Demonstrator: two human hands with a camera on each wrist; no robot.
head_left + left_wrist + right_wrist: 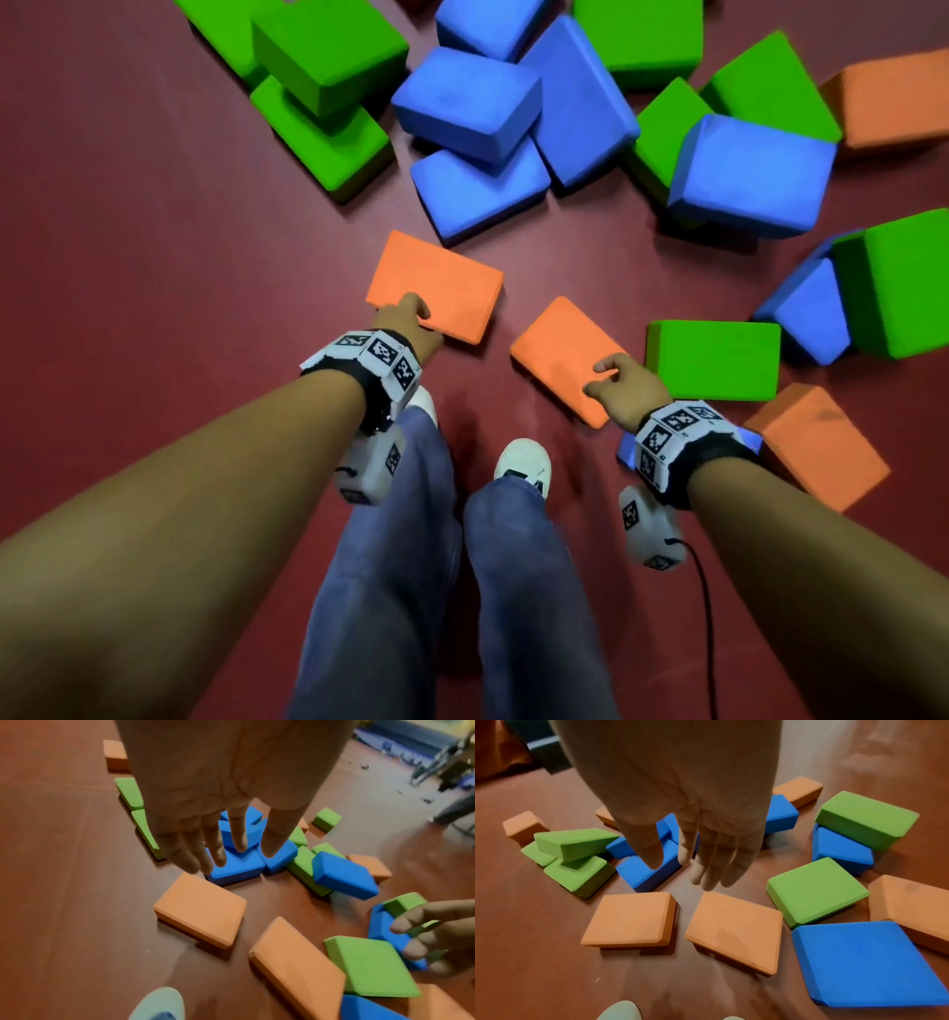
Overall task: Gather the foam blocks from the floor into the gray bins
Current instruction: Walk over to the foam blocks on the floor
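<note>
Across the dark red floor (154, 231) foam blocks lie scattered in a loose heap, and no gray bin shows in any view, so as far as can be judged the gathering has barely begun: every visible block is on the floor and none is lifted. Counted in the head view, the green blocks (328, 51) number about seven, the blue blocks (467, 103) about six, one of them half hidden under the right wrist, and the orange ones four; the wrist views show a few more orange pieces farther off, so the totals are not certain. Nearest the person's feet lie two flat orange slabs, just apart. The left hand (405, 321) reaches over the near edge of the left orange block (436, 282), fingers straight and slightly spread, not closed on it; whether they touch is hard to tell. The right hand (624, 383) hovers at the near corner of the right orange block (560, 349), fingers loosely extended and holding nothing. Both grasps, and all carrying, remain to be done.
</note>
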